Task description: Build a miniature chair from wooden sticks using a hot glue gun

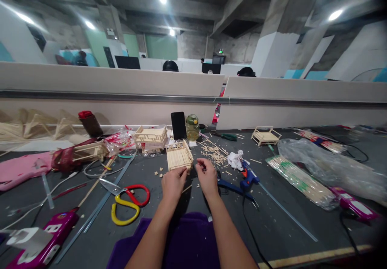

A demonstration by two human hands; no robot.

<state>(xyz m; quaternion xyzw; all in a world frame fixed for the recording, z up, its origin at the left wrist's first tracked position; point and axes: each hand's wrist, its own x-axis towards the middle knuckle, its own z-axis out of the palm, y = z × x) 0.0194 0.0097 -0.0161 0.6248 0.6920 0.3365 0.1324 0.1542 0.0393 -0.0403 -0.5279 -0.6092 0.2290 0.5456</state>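
Narrowed hands (173, 185) by stick model (179, 157), grip unclear, scissors (116, 189) left, glue gun (249, 176) right

- The left hand (173, 183) had its fingertips drawn together at the near edge of a small wooden-stick model (178, 159); whether it gripped the model could not be told.
- The right hand (206, 175), fingers curled, was just beside the model's right side.
- Short cut sticks (213, 153) lay scattered beyond the right hand.
- Scissors (125, 191) with red and yellow handles lay left of the left hand.
- A blue glue gun (249, 179) lay near crumpled white tissue (236, 159).
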